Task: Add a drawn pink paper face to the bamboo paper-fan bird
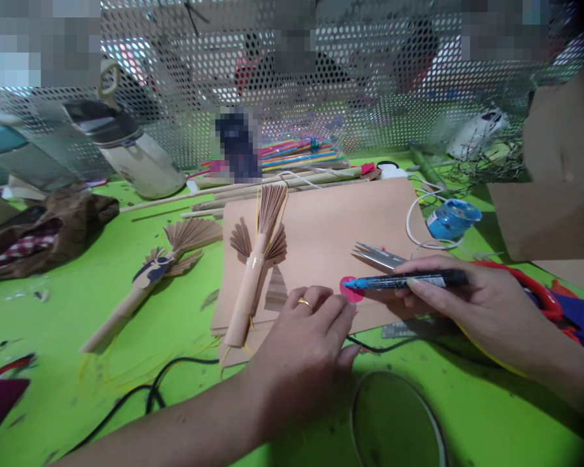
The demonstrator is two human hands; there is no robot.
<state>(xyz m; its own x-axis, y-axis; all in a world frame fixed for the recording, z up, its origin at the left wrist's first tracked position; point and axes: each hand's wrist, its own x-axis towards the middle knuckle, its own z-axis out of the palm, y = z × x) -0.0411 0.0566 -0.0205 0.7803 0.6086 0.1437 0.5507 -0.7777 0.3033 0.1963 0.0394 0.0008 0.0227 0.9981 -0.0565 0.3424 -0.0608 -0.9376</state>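
Observation:
My right hand [447, 292] grips a blue paint marker [393, 281], its blue tip on a small pink-red disc [354, 289]. My left hand [315, 331], with a ring on one finger, rests palm down on the brown paper [330, 220], its fingertips at the disc's near edge and the thumb apart. Left of it, a paper bird with pleated tail and wings [253, 279] lies on the paper. Another folded-paper bird with a dark patterned head [150, 272] lies further left. Scissors with red and blue handles [544, 292] lie partly beneath my right hand, blades pointing left.
A blue paint jar [452, 219] stands at the right, near a white cable. Bottles [131, 149], wooden sticks and colored straws [301, 152] line the back, before a perforated metal screen [369, 84]. A black cord [175, 366] and a clear round rim [398, 415] are in front.

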